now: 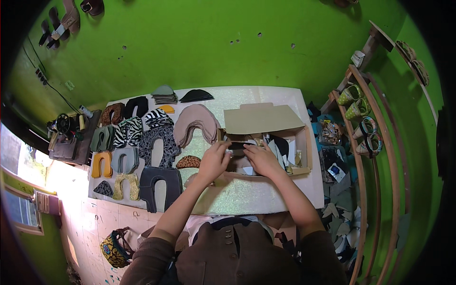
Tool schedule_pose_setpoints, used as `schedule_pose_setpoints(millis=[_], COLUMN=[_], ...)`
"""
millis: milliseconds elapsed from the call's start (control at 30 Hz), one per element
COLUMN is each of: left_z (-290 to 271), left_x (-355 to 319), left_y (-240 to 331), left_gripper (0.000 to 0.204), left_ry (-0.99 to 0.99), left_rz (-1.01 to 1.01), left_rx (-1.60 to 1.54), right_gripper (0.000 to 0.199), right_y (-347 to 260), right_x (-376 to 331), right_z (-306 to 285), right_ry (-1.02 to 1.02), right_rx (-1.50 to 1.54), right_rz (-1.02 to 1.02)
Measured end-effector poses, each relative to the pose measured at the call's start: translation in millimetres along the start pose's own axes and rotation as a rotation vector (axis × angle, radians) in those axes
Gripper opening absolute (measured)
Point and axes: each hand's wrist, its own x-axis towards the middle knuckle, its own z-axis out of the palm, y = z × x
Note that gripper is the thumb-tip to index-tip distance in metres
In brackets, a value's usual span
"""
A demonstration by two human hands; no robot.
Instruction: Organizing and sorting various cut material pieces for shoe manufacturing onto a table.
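My left hand and my right hand are both closed on a small dark strip, pinched between their fingertips. It looks like a thin cut piece, but its material I cannot make out. Both hands are at the left part of an open cardboard box, whose flap lid is folded back. White, black and tan scraps lie jumbled inside the box. Just left of my left hand are a leopard-print piece and a stack of large pinkish-beige U-shaped pieces.
Stacks of U-shaped cut pieces, such as dark grey ones, cover the left of the pale table. Beyond its left end stands a sewing machine. A wooden rack with sandals and heaped scraps is at the right.
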Motion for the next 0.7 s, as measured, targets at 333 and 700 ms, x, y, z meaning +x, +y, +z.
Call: schedule_pose_setpoints(millis=[333,700], left_z=[5,31], left_x=[-12,7], left_y=[6,-11], left_gripper=[0.032,0.058], left_ry=[0.126,0.081], left_rz=[-0.100,-0.450], left_rx=[-0.166,-1.021], right_gripper=[0.041,0.043], right_y=[-14,-25], right_x=[-11,6], right_z=[-11,-10], right_ry=[0.216,0.283], right_rx=[0.264,-0.045], right_rz=[0.059,-0.036])
